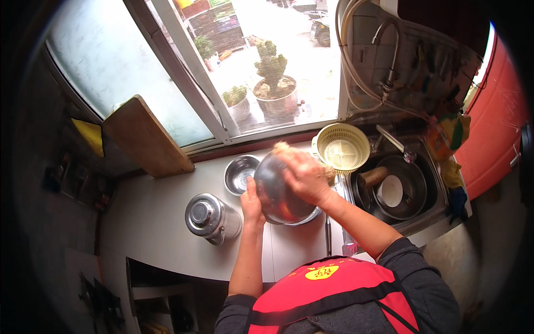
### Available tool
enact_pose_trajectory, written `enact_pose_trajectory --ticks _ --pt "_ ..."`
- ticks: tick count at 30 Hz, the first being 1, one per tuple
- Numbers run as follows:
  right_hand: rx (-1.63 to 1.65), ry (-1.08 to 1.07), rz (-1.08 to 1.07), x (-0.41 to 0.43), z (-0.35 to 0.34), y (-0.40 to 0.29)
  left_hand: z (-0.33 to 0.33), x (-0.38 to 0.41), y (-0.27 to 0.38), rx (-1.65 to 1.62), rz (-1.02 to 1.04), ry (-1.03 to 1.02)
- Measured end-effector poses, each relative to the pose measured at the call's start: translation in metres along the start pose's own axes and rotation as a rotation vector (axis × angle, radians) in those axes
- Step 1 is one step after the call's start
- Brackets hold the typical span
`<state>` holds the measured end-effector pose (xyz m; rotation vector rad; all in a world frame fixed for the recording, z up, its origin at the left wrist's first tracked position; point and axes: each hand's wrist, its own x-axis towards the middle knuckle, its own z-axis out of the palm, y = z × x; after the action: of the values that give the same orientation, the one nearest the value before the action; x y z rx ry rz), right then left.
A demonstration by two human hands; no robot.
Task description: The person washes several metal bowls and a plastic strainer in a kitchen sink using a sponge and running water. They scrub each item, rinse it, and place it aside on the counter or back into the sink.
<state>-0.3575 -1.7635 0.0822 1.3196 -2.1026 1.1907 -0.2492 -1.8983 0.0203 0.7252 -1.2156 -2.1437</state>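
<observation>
A metal bowl (pixel 273 183), tilted on its side, is held up over the counter. My left hand (pixel 253 203) grips its near-left edge, thumb pointing up along the metal. Against the upper right of the bowl presses my right hand (pixel 304 171), fingers bent around a tan, rough scrubber (pixel 282 147) that is blurred and mostly covered. Partly beneath the held bowl shows the rim of another metal vessel (pixel 311 218). A smaller steel bowl (pixel 238 174) sits just left, and a lidded steel can with a bail handle (pixel 212 218) stands nearer me.
At right, the sink (pixel 436 200) holds a dark pan (pixel 417 204), a white bowl (pixel 390 191) and a brown cylindrical object (pixel 374 177). A yellow plastic colander (pixel 343 146) sits behind it, near the faucet (pixel 394 142). A wooden cutting board (pixel 146 137) leans by the window.
</observation>
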Motion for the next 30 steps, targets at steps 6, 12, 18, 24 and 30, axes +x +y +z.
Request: enact_pose_trajectory --ticks 6,12,18,24,30 --pt "-0.002 -0.056 0.117 -0.048 0.01 0.025 -0.014 0.011 -0.004 -0.393 -0.12 0.138" --pt "0.083 -0.09 -0.049 -0.064 0.016 -0.017 -0.003 0.014 -0.023 -0.327 -0.089 0.32" --pt "-0.071 -0.095 -0.204 -0.012 0.019 -0.018 0.013 -0.005 -0.022 -0.1 0.022 0.071" --pt "-0.111 -0.322 0.287 0.03 0.015 0.038 -0.001 -0.019 -0.017 0.159 0.052 -0.077" --pt "0.889 -0.239 0.956 -0.018 0.014 0.107 0.008 -0.024 0.006 -0.085 0.102 -0.053"
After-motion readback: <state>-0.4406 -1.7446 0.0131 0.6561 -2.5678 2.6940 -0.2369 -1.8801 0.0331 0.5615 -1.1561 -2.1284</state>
